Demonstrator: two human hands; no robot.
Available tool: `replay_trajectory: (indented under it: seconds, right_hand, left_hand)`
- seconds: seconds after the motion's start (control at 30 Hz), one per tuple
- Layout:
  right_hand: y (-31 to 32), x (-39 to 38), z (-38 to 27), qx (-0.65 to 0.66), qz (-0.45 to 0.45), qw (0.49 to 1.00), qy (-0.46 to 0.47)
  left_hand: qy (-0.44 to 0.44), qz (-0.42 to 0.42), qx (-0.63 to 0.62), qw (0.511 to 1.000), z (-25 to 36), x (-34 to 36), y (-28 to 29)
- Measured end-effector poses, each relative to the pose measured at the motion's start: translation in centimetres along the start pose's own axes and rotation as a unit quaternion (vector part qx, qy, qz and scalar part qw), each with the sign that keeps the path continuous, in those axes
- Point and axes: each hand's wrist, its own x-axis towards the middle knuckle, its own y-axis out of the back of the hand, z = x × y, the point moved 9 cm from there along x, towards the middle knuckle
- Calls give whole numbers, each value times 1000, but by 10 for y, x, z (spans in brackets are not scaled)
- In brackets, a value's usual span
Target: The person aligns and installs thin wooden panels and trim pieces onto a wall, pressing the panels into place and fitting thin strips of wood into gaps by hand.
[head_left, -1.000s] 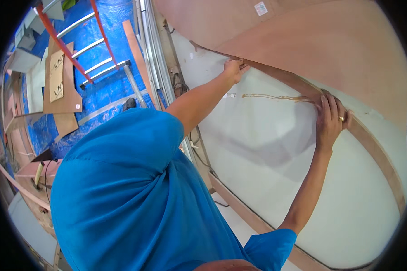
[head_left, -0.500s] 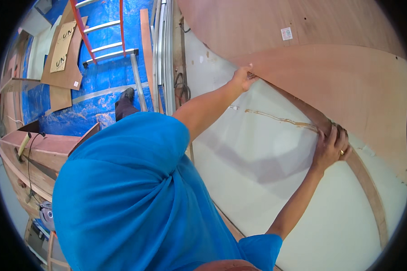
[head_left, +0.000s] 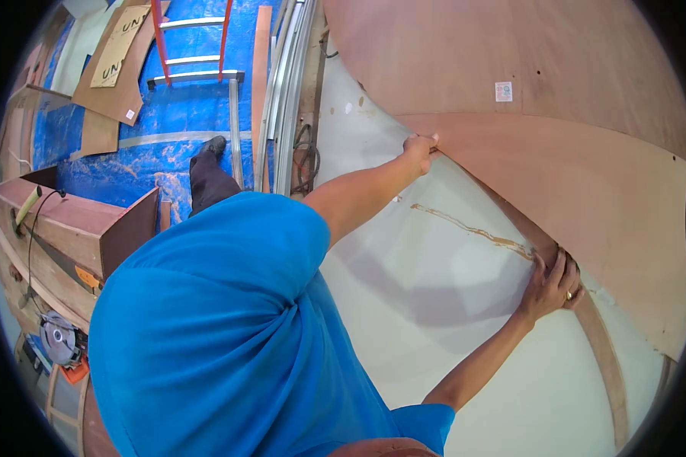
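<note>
A thin, bowed sheet of plywood (head_left: 556,175) leans across a white surface (head_left: 404,305). My left hand (head_left: 419,152) pinches its near edge, close to the sheet's left corner. Along that edge runs a long curved wooden strip (head_left: 604,350), partly under the sheet. Fingers bent over the strip, my right hand (head_left: 554,286) grips it beside the plywood's edge and wears a ring. Its fingertips are partly hidden. Between my hands, a tan glue-like streak (head_left: 472,230) marks the white surface.
Metal channels (head_left: 288,99) and a plywood offcut strip lie to the left. A ladder (head_left: 194,61) stands on blue tarp (head_left: 160,164), near cardboard and board pieces (head_left: 118,68). At lower left are a wooden box frame (head_left: 61,228) and a circular saw (head_left: 59,339).
The view has shifted, bringing the circular saw further into sight. Both hands keep their holds on the sheet and strip, at about the same spots.
</note>
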Motion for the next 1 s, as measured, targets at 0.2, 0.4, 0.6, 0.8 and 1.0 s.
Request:
replay_trajectory:
  seconds: [0.2, 0.4, 0.6, 0.8, 1.0]
  right_hand:
    - [22, -11, 22, -19, -12, 1000, -20]
    - [15, -1, 20, -17, 29, 999, -16]
    - [33, -26, 74, -6, 2, 1000, 0]
    - [35, -6, 56, -27, 38, 999, -23]
    - [24, -5, 44, -42, 29, 999, -6]
  left_hand:
    - [21, -12, -18, 1000, -23, -29, -12]
    - [36, 8, -23, 999, -23, -4, -3]
    - [74, 38, 25, 996, -41, -67, -28]
    - [47, 2, 0, 999, -25, -47, -35]
    - [16, 81, 33, 996, -13, -44, -21]
